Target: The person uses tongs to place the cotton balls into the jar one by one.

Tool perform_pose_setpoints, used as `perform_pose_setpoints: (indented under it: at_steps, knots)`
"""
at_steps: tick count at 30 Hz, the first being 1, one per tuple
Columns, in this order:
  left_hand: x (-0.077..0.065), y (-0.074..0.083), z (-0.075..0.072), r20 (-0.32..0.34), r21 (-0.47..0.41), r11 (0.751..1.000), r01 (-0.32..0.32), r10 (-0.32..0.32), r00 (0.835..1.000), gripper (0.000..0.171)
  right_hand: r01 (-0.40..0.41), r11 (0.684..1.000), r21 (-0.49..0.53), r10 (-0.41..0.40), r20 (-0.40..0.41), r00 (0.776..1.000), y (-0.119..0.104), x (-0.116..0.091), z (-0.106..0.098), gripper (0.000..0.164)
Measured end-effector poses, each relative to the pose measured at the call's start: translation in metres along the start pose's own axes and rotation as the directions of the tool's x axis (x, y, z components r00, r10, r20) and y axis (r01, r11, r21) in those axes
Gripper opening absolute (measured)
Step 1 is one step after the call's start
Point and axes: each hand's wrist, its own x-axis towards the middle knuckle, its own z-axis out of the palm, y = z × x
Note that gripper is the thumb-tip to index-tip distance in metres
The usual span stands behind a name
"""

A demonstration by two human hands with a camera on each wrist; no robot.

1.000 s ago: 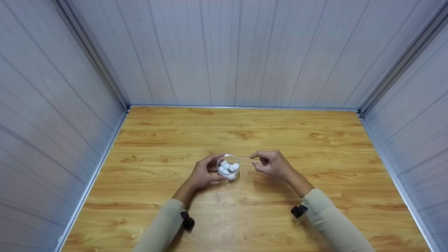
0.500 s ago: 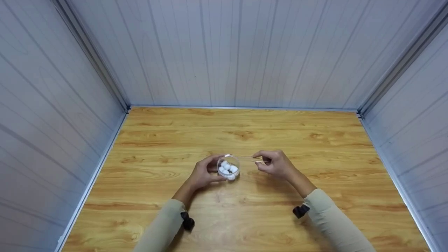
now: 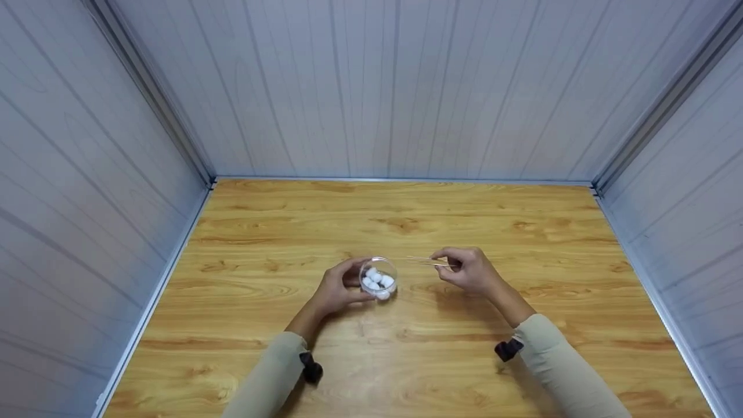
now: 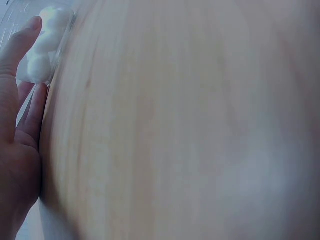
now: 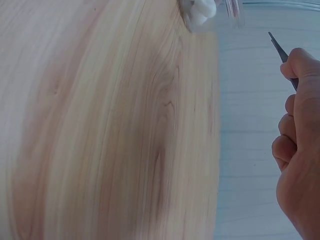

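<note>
In the head view my left hand point(image 3: 338, 285) curls round a clear round jar point(image 3: 388, 265), thumb on the near side and fingers at the far side. White cotton balls point(image 3: 372, 280), several of them, lie inside it. The left wrist view shows my thumb point(image 4: 22, 42) against the jar's wall, with cotton balls point(image 4: 47, 42) behind the plastic. To the right of the jar, my right hand point(image 3: 469, 271) pinches a pair of thin tweezers point(image 3: 421, 259), pointing left. Their tips point(image 5: 270, 35) are apart from the jar, with nothing visible between them in the right wrist view.
A wood-grain tabletop point(image 3: 400, 223) lies under both hands. Pale panelled walls point(image 3: 371, 87) enclose it at the back, left and right. Small black devices point(image 3: 312, 368) are strapped at both sleeves.
My right hand has drawn back to the right, taking the tweezers out from over the jar. A cotton ball near their tips now sits lower among the others. My left hand stays put.
</note>
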Motion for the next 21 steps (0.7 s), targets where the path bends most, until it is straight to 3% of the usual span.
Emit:
perform_pose_setpoints:
  at_steps: [10,21]
  knots:
    - [0.000,0.001,0.001,-0.001,-0.014,1.000,0.006,-0.006,1.000,0.083,-0.090,0.996,-0.002,0.090,-0.030,0.996,0.011,-0.008,-0.001,0.020]
    - [0.000,0.000,0.000,-0.003,-0.010,1.000,0.008,-0.008,1.000,0.082,-0.089,0.991,-0.103,0.078,-0.103,0.992,0.021,-0.015,0.000,0.021]
